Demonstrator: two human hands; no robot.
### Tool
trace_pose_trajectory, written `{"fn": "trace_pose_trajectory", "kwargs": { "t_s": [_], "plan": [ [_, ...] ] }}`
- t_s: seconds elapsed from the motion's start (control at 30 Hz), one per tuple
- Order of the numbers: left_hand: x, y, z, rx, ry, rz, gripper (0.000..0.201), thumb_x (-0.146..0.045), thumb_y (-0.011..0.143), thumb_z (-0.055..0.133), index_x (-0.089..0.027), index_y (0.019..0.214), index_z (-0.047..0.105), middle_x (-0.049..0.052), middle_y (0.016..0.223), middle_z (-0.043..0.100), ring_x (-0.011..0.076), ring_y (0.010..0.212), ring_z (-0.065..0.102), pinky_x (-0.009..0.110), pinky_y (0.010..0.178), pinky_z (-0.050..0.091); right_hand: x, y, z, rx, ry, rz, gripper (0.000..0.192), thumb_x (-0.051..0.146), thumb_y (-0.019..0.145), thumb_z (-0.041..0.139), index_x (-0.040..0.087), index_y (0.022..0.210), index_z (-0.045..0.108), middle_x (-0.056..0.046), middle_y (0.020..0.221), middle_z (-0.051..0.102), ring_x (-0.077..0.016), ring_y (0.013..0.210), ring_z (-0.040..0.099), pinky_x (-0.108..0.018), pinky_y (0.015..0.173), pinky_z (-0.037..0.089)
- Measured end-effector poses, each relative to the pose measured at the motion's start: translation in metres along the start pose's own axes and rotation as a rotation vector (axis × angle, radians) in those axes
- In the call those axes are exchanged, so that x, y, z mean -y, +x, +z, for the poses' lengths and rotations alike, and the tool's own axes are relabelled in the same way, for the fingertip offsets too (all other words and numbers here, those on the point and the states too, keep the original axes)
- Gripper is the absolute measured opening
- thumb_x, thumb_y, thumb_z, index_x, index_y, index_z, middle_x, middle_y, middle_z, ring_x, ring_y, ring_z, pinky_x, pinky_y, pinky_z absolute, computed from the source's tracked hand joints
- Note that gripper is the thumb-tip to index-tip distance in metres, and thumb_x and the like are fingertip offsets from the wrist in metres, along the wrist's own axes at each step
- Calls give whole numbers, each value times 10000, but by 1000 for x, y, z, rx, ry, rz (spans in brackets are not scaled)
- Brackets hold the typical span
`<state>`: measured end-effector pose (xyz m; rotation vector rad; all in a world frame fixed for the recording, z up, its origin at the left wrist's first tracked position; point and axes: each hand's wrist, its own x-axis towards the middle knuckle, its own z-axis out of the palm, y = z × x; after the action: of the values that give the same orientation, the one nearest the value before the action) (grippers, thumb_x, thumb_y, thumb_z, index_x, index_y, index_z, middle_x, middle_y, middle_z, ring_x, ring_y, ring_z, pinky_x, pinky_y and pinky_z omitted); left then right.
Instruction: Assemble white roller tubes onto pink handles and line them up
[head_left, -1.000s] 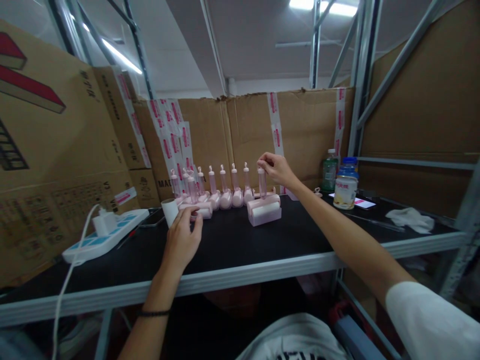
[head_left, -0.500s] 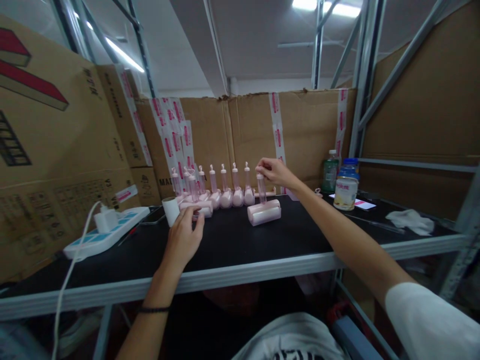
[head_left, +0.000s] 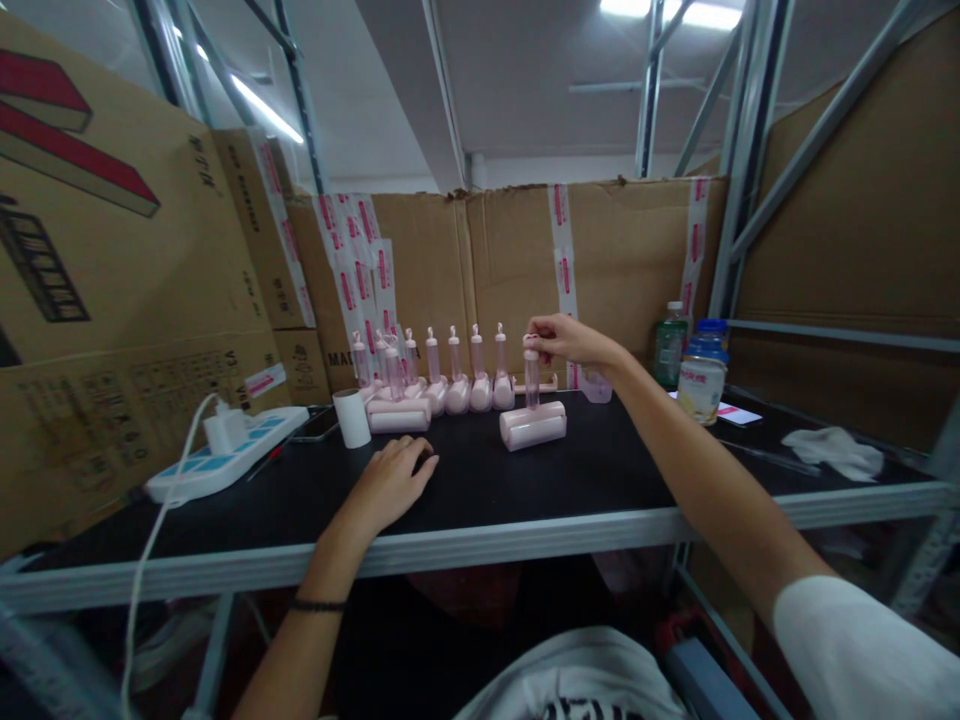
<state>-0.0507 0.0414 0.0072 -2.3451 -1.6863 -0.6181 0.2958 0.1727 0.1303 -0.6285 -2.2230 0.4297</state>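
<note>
A pink lint roller (head_left: 534,427) lies on its side on the black tabletop, its clear handle standing up. My right hand (head_left: 566,340) pinches the loop cap at the top of that handle. My left hand (head_left: 396,478) rests near the front of the table, open, thumb apart from the loosely curled fingers, with nothing in it. Just behind it lies another pink lint roller (head_left: 400,416), handle upright. A white cardboard tube (head_left: 352,419) stands on end to its left. Several more pink lint rollers (head_left: 457,394) are lined up at the back.
At the left lies a power strip (head_left: 225,455) with a white charger plugged in, and a phone (head_left: 316,425). On the right stand a green bottle (head_left: 670,347) and a jar with a blue lid (head_left: 702,385), near a crumpled white cloth (head_left: 834,453). Cardboard walls (head_left: 510,270) enclose the table.
My left hand has come away from the left-hand lint roller, toward the front edge and slightly right. My right hand stays at the other roller's handle top. The view has shifted slightly.
</note>
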Motion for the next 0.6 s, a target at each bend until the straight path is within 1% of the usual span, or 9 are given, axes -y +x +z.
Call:
{"fn": "trace_pose_trajectory", "kwargs": {
  "t_s": [0.1,0.23,0.43,0.6],
  "plan": [
    [0,0,0,4,15,8,376,-413,1016,394,-179,1121,668,119,1125,677,293,1117,623,449,1032,469,1,-1,-1,6,-23,3,296,438,928,679,193,803,570,0,644,644,-135,576,618,-234,545,476],
    [-2,-2,0,-10,33,23,331,-385,1016,422,-187,1101,673,115,1122,687,284,1119,626,431,1024,470,0,-3,2,-16,-8,2,266,419,932,663,194,823,572,6,639,634,-131,566,612,-234,546,478],
    [-8,-6,-4,-2,66,5,281,-357,1017,452,-198,1100,668,107,1142,688,270,1145,623,399,1008,464,-12,-4,11,-113,6,-23,262,441,923,651,199,841,592,1,671,641,-132,556,598,-245,540,479],
    [-11,-10,-5,-10,79,0,293,-349,1025,432,-186,1103,662,123,1173,678,279,1166,608,412,999,462,-12,7,23,-159,-69,21,289,478,916,632,200,840,608,-8,667,665,-139,541,601,-246,527,477]
  ]
}}
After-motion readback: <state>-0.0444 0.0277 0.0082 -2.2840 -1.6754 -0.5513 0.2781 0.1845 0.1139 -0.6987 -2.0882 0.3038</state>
